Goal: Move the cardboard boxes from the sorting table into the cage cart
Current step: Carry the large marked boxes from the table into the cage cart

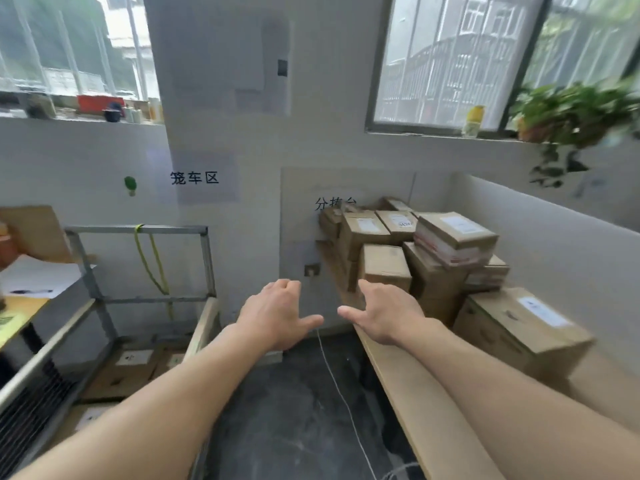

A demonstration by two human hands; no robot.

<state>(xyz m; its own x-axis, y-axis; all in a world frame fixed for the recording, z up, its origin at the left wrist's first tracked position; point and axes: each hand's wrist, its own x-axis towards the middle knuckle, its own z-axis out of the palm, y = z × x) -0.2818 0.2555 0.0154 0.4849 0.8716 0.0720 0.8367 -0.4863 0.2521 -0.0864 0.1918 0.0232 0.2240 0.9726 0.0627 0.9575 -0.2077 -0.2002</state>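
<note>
- On our left hand the fingers are loosely bent at the knuckles and close on nothing. Its thumb sticks out to the right.
- On our right hand the fingers lie together, slightly bent, and hold nothing. Its thumb points left. The two thumb tips are near each other but apart.
- Both hands hover palms down, with our bare forearms running back to the lower corners. The left is over the gap between cart and table, and the right is over the table's near left edge.
- The cardboard boxes are piled several high on the sorting table, a light wooden top along the right wall, at its far end in the corner.
- A small box stands at the pile's front left, just beyond our right fingertips and untouched.
- A larger box with a white label on top sits nearer us, by the wall.
- The cage cart, a grey metal frame, stands to the left. Labelled boxes lie flat in its bottom.
- A yellow-green rope hangs from the cart's top rail.
- One paper sign is on the wall above the cart. A second sign is partly hidden behind the pile.
- A white cord trails over the dark floor between cart and table.
- A potted plant and a yellow bottle stand on the right window sill, both blurred.
</note>
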